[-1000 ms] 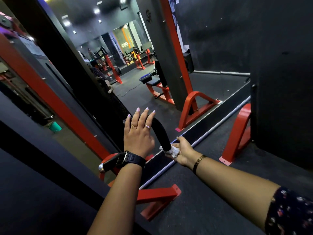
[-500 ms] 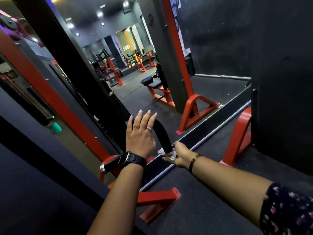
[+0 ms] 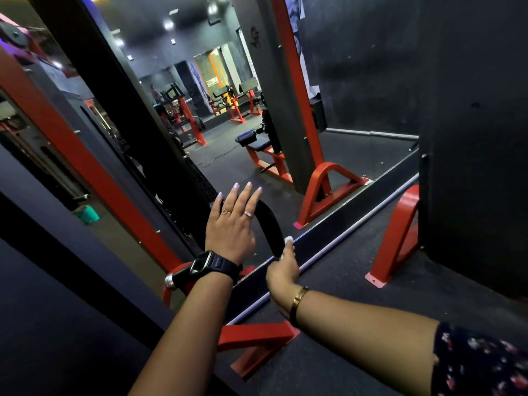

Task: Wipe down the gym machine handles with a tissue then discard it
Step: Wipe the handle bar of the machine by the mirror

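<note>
A curved black padded handle of the gym machine bends down in the middle of the view. My right hand grips the handle's lower end with a white tissue wrapped against it; only a small bit of tissue shows above my fingers. My left hand lies over the upper part of the handle with straight fingers spread, wearing two rings and a black watch. A second handle end with a chrome cap pokes out under my left wrist.
Red machine frame posts and red feet stand around me. A large mirror ahead reflects benches and other machines. Black panels rise at right. Dark rubber floor lies below. A green container sits at left.
My right hand has turned around the handle's lower end, so the tissue is now mostly hidden. The left hand has stayed on the upper handle.
</note>
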`<state>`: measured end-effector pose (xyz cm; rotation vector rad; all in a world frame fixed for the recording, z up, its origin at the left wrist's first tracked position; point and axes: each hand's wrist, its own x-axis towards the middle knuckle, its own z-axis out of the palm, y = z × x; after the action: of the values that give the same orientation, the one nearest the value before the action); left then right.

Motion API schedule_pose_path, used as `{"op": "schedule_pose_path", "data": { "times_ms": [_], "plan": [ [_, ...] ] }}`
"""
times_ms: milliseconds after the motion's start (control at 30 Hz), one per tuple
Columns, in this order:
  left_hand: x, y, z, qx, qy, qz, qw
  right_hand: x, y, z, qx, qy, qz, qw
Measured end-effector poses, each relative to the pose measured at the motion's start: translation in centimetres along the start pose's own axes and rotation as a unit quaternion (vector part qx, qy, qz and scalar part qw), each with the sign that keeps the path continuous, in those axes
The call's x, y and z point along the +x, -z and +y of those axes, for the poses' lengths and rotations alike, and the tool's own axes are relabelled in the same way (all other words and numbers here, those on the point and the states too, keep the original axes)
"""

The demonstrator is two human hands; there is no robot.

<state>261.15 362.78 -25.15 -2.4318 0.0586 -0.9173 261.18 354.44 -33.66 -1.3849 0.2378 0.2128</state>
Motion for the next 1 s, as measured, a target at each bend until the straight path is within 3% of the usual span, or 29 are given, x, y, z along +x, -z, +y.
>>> {"op": "schedule_pose_path", "data": {
  "times_ms": [400, 500, 633, 833, 933, 1000],
  "plan": [
    [-1.7, -0.8, -2.2, 0.131, 0.051, 0.034, 0.989, -1.4, -1.4, -4.7, -0.026, 0.168, -0.002, 0.986],
    [-1.7, -1.5, -2.6, 0.147, 0.042, 0.043, 0.987, -1.5, -2.1, -6.0, -0.044, 0.269, 0.011, 0.962],
    [-1.7, -1.9, -2.7, 0.167, 0.039, 0.030, 0.985, 0.1, -1.7, -3.9, -0.158, 0.377, 0.007, 0.913],
    [-1.8, -2.6, -3.1, 0.174, 0.028, 0.044, 0.983, 0.7, -0.6, -0.2, -0.106, 0.210, 0.014, 0.972],
    [-1.9, -2.9, -3.2, 0.186, 0.023, 0.052, 0.981, 0.9, -1.3, -2.3, 0.004, 0.103, 0.037, 0.994],
    [-1.9, -3.0, -3.3, 0.187, 0.020, 0.057, 0.980, 1.3, -1.6, -4.7, 0.012, 0.078, 0.075, 0.994]
  ]
}}
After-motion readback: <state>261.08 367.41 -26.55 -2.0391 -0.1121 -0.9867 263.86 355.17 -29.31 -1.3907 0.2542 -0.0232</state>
